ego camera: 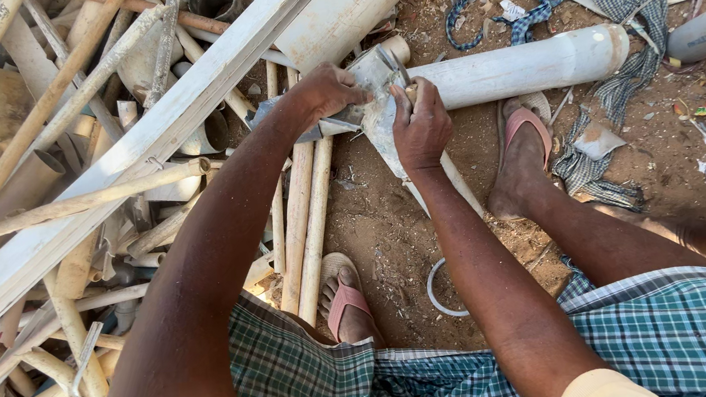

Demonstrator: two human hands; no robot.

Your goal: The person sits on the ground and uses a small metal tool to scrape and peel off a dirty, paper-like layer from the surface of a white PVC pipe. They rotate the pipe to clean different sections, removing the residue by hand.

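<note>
My left hand [327, 91] grips a broken grey-white piece of plastic pipe [374, 127] at its left side. My right hand [420, 125] is closed around the wooden handle of a small blade tool [395, 67] whose metal part rests on the top of the piece. The piece is held above the dirt, in front of a long white pipe [530, 66] lying on the ground. My feet in pink sandals [524, 126] [344, 301] stand on either side.
A heap of cut pipes, tubes and flat white plastic strips [93, 189] fills the left. Checked cloth [610, 1] and scraps lie at the upper right. A white ring [436, 290] lies on the dirt between my legs.
</note>
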